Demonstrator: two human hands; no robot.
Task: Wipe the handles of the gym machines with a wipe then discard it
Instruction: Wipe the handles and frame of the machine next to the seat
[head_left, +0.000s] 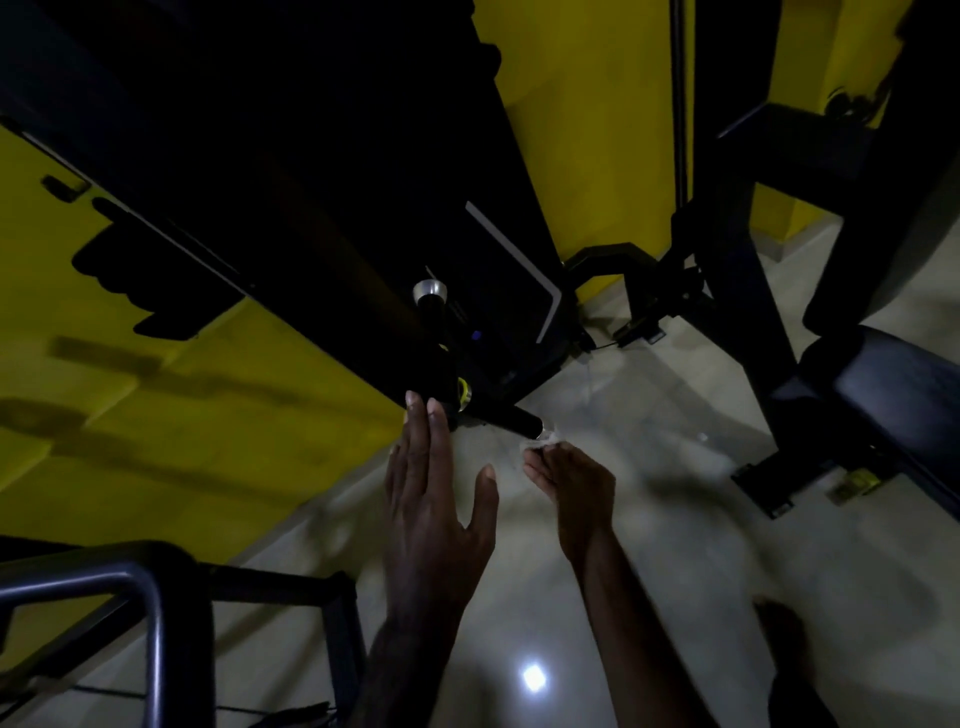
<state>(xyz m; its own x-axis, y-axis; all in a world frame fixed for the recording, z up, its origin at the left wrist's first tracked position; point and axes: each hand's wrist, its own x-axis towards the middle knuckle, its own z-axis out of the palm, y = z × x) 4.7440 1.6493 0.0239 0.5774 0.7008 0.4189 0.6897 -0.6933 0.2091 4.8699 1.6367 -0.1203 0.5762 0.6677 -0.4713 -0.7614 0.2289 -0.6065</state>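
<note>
- Right hand (569, 486), mid-frame, pinches the wipe (543, 440) at the handle (519, 422) tip.
- Left hand (431, 499) flat, fingers released, touching the machine.
- Best to wrap the wipe fully around the grip.

Both forearms are bare, with no sleeves, watch or bands in view behind the fingers. The left hand (431, 499) and the right hand (576, 493) wear no gloves or rings; short fingernails show.
</note>
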